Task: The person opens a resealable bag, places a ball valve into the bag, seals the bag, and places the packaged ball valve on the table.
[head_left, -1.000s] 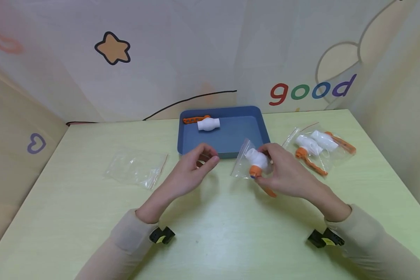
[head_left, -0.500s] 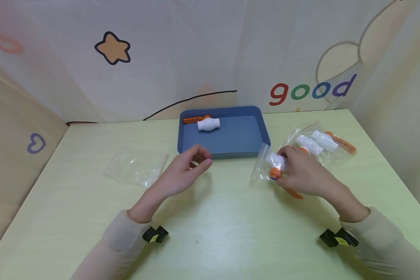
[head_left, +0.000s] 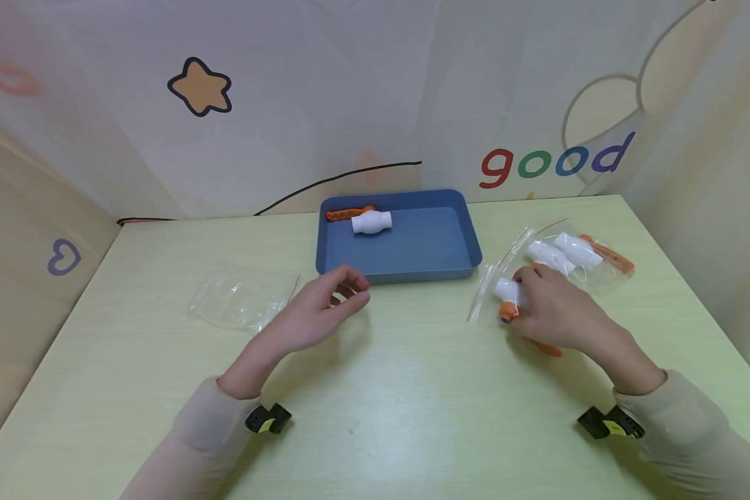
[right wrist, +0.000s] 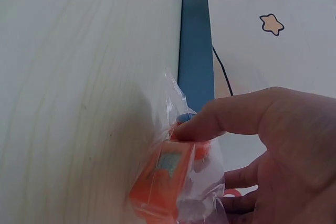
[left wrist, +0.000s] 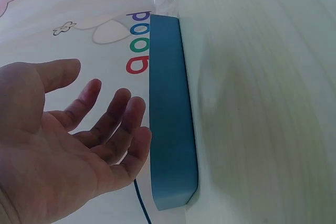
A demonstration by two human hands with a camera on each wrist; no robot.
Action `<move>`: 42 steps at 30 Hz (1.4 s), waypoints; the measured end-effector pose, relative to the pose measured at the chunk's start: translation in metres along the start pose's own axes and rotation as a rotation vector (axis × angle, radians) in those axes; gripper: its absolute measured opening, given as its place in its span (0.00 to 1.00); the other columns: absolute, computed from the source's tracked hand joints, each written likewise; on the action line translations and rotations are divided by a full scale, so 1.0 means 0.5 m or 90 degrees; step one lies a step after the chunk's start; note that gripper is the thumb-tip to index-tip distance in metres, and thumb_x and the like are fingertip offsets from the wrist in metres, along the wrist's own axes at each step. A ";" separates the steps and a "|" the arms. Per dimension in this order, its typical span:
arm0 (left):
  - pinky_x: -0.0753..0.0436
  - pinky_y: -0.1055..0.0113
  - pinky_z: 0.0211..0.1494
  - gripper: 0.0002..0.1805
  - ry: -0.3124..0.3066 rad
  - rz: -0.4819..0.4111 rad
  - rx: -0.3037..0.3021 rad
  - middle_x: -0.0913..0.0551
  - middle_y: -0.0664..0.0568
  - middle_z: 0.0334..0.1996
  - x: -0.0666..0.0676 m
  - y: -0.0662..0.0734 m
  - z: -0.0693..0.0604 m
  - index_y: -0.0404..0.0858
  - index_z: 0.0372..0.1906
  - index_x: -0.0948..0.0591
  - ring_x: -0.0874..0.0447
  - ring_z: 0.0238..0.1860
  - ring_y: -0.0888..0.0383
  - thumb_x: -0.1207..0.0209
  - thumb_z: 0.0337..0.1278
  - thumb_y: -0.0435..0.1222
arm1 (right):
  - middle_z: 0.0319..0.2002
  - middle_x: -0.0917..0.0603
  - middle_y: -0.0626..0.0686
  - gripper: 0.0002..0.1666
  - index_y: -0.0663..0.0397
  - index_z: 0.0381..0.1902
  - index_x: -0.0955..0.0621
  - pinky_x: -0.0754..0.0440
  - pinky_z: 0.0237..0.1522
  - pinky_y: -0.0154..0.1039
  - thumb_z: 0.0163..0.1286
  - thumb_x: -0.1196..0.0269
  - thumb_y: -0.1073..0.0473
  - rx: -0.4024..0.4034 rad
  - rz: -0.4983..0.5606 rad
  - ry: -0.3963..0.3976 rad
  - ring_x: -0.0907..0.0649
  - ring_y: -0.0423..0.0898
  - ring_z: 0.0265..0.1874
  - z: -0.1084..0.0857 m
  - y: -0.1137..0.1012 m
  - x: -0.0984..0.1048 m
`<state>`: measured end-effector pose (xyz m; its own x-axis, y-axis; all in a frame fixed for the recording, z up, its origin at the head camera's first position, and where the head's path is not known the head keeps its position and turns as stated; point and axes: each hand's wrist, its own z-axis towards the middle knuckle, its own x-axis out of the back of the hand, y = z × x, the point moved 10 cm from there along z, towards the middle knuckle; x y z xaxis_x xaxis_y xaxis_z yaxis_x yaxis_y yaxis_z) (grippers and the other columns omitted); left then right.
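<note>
My right hand (head_left: 556,309) grips a clear zip bag (head_left: 482,298) low at the right of the table. Inside the bag are a white ribbed plastic part (head_left: 507,292) and an orange part (head_left: 507,312); the right wrist view shows the thumb pressing the bag against its orange piece (right wrist: 163,179). Whether the bag touches the table cannot be told. Before the tray's front left corner hovers my left hand (head_left: 315,305), fingers loosely bent, palm holding nothing. Behind the right hand lies another clear bag (head_left: 612,274) with white parts (head_left: 578,251) and an orange strip (head_left: 614,258).
A blue tray (head_left: 434,243) stands at the back middle, holding a white ribbed part (head_left: 371,222) and an orange perforated strip (head_left: 348,214). On the left lies a flat clear bag (head_left: 234,295). A printed cloth (head_left: 350,90) hangs behind the table.
My right hand has carried the bag rightward and away from the tray, toward the other bag. My left hand has drifted a little left and toward me.
</note>
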<state>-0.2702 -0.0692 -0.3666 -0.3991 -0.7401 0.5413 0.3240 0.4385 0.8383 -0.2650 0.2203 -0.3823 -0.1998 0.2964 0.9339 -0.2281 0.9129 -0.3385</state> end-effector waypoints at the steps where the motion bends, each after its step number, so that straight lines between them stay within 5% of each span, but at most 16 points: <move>1: 0.20 0.55 0.54 0.10 -0.001 0.002 0.000 0.18 0.51 0.47 0.001 -0.001 -0.001 0.35 0.53 0.22 0.20 0.51 0.54 0.43 0.76 0.36 | 0.48 0.23 0.64 0.35 0.71 0.56 0.26 0.18 0.43 0.54 0.56 0.27 0.59 -0.005 -0.005 -0.002 0.24 0.58 0.43 0.000 0.003 -0.001; 9: 0.21 0.54 0.54 0.10 -0.019 0.017 0.001 0.18 0.52 0.47 0.001 -0.008 -0.005 0.36 0.53 0.22 0.20 0.51 0.53 0.42 0.76 0.37 | 0.55 0.24 0.72 0.37 0.74 0.63 0.26 0.22 0.52 0.65 0.58 0.30 0.63 -0.010 -0.052 0.013 0.25 0.66 0.50 0.004 0.015 0.007; 14: 0.22 0.54 0.55 0.13 -0.022 0.043 0.000 0.19 0.51 0.49 0.005 -0.011 -0.007 0.33 0.55 0.22 0.20 0.53 0.52 0.42 0.76 0.37 | 0.57 0.26 0.74 0.39 0.73 0.66 0.30 0.25 0.56 0.68 0.61 0.29 0.63 -0.022 -0.025 0.017 0.27 0.68 0.53 0.004 0.026 0.012; 31: 0.24 0.49 0.58 0.15 -0.043 0.059 -0.002 0.20 0.44 0.54 0.008 -0.017 -0.011 0.32 0.57 0.23 0.23 0.56 0.49 0.42 0.75 0.37 | 0.59 0.27 0.74 0.37 0.68 0.62 0.26 0.28 0.59 0.69 0.58 0.24 0.65 -0.012 0.026 0.022 0.28 0.70 0.56 0.028 0.057 0.021; 42: 0.26 0.43 0.62 0.17 -0.067 0.085 0.008 0.21 0.42 0.59 0.015 -0.024 -0.019 0.32 0.60 0.23 0.26 0.61 0.41 0.43 0.76 0.38 | 0.61 0.27 0.75 0.36 0.70 0.64 0.26 0.31 0.62 0.71 0.59 0.26 0.67 -0.002 0.002 0.054 0.29 0.73 0.60 0.034 0.065 0.032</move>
<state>-0.2689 -0.0852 -0.3732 -0.4412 -0.6176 0.6511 0.3693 0.5363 0.7589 -0.2918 0.2501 -0.3802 -0.1191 0.3212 0.9395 -0.2246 0.9130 -0.3406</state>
